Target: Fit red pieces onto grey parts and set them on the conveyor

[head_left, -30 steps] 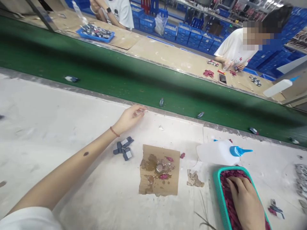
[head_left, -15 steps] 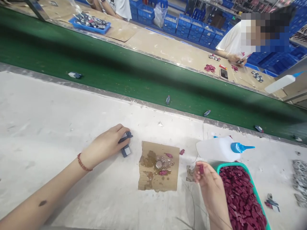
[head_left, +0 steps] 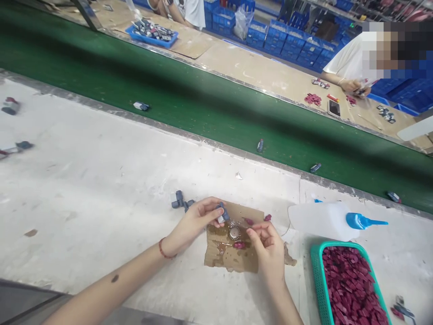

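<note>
My left hand pinches a small dark blue and white plastic part above the upper left of a piece of brown cardboard. My right hand is over the cardboard's right side, thumb and fingers pressed together; whatever is between them is too small to make out. A round metal cap sits in a wet, glossy patch on the cardboard. Beside it lies a maroon piece, with another maroon piece farther up. More dark blue parts rest left of the cardboard.
A green basket of maroon pieces stands at right, below a lying white bottle with a blue nozzle. Beyond the white table, a green conveyor carries several small parts. Across it, a person handles parts.
My left hand has lifted a blue and white part and brought it right, over the cardboard. My right hand has moved left from beside the basket to the cardboard. The view has shifted.
</note>
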Motion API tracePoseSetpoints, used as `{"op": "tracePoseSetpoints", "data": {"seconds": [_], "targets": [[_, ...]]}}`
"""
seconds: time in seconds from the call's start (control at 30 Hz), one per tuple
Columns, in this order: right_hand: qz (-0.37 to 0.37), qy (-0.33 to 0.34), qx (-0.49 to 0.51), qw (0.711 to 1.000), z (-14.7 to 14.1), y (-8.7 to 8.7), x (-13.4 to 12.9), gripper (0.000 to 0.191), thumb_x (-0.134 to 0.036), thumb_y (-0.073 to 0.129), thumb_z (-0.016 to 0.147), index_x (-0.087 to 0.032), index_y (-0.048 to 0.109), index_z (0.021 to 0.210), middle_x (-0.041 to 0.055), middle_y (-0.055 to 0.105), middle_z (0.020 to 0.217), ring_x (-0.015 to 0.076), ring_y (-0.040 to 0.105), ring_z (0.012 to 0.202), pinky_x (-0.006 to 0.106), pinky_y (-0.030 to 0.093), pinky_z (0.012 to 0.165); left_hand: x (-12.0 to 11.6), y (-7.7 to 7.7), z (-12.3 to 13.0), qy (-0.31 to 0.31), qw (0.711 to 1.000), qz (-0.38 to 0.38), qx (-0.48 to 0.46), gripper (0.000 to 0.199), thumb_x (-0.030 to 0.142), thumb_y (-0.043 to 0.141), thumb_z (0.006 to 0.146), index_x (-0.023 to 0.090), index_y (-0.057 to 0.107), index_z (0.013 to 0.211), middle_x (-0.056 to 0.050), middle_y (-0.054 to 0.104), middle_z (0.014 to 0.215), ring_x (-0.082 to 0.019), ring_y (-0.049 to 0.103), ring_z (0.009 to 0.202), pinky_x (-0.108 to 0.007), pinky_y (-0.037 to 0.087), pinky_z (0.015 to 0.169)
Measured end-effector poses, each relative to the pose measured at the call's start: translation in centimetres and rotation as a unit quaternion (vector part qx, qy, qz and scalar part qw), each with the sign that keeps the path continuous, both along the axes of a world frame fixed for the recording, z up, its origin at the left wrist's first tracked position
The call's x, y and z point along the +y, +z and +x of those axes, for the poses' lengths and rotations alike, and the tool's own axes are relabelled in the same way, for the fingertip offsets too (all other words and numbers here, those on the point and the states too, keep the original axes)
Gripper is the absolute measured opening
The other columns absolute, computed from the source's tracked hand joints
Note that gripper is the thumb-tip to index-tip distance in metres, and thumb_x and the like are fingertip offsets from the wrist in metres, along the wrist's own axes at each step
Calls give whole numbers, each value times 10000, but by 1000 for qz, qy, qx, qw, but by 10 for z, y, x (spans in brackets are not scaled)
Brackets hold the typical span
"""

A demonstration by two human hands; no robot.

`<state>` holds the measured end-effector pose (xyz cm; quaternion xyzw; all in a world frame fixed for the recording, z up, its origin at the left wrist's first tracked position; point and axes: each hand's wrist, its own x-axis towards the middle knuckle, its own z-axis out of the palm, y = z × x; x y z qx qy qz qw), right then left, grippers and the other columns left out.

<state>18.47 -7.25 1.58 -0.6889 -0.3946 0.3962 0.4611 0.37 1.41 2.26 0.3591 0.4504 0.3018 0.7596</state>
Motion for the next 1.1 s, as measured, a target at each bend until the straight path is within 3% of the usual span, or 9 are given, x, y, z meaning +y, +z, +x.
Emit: {"op": "tracePoseSetpoints", "data": {"seconds": [0.13,0.27,0.43,0.57,0.7,0.83,0.97,1.1], "targets": [[55,117,-156,979,-4,-4,0,336,-467,574,918,-220,590,690,-8,640,584,141,553,479,252,419,471,-4,-8,2,-5,999,1,-42,424,452,822,670,170,659,940,-25,686,841,-166,665,775,-278,539,730],[145,215,-326,909,-3,-7,4,371,-386,412,1023,-224,577,733,-2,620,589,151,574,531,261,432,517,-7,-17,1,-29,998,16,-53,383,399,816,697,169,645,951,-54,703,938,-190,678,865,-297,539,786],[214,266,-443,829,-5,-8,8,339,-227,408,1029,-215,522,710,-4,547,576,154,494,531,274,380,518,-8,-24,-1,-44,998,20,-42,362,339,826,684,166,620,927,-59,707,948,-200,679,898,-333,533,851],[241,271,-462,809,-9,-9,10,349,-188,416,1020,-225,488,681,-9,502,564,163,453,530,280,355,511,-8,-23,-3,-41,998,34,-46,387,316,817,696,174,627,1002,-75,690,1051,-195,668,942,-328,532,868],[227,277,-436,826,-10,-10,10,330,-191,429,1014,-223,497,692,-4,526,576,164,471,535,275,371,512,-9,-24,-2,-58,996,29,-68,411,338,778,742,181,619,1087,-83,663,1127,-172,668,874,-334,544,836],[161,256,-306,903,-5,-9,9,281,-261,465,1005,-218,553,742,-2,592,614,155,546,547,256,417,515,-10,-26,-2,-60,995,61,-48,417,325,792,721,185,622,1075,-89,649,1156,-203,628,1015,-325,518,885],[85,169,-130,973,2,-6,7,250,-347,518,975,-221,590,771,-11,634,641,140,575,529,238,438,496,-13,-22,-4,-106,989,100,-8,376,435,662,830,176,623,1099,-62,666,966,-157,596,757,-301,511,725],[102,110,-54,987,3,-3,7,236,-371,550,954,-223,592,775,-14,624,660,135,570,556,235,446,507,-17,-17,-5,-165,972,166,18,408,519,474,931,164,627,1061,-17,596,746,-141,501,635,-266,426,603]]}}
